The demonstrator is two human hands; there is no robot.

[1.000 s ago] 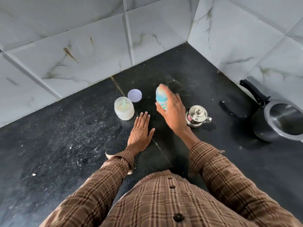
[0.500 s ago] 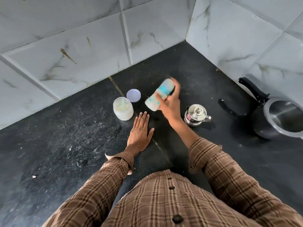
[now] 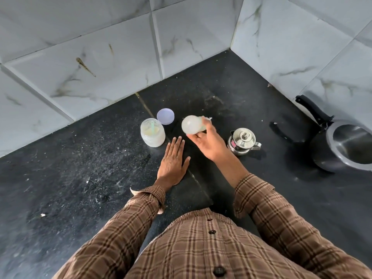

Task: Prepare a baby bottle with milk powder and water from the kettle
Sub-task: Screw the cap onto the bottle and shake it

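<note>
My right hand (image 3: 209,142) grips the baby bottle (image 3: 192,124) above the black counter, tipped so its round pale base faces me; its neck and top are hidden behind the hand and blurred. My left hand (image 3: 173,161) lies flat on the counter, palm down, fingers together, holding nothing. Just left of it stands the open milk powder jar (image 3: 152,133) with a green scoop inside, and its lilac lid (image 3: 165,116) lies behind it. The small steel kettle (image 3: 242,140), lid on, stands to the right of my right hand.
A dark pressure cooker (image 3: 346,147) with a long black handle sits at the far right by the wall. White marble-look tiles (image 3: 100,63) close the counter at the back and right, forming a corner. The black counter (image 3: 70,178) is dusty.
The right hand has swung the bottle from upright, through a slant, to base-toward-me, shifting slightly left. My left hand, the jar, lid and kettle have stayed put.
</note>
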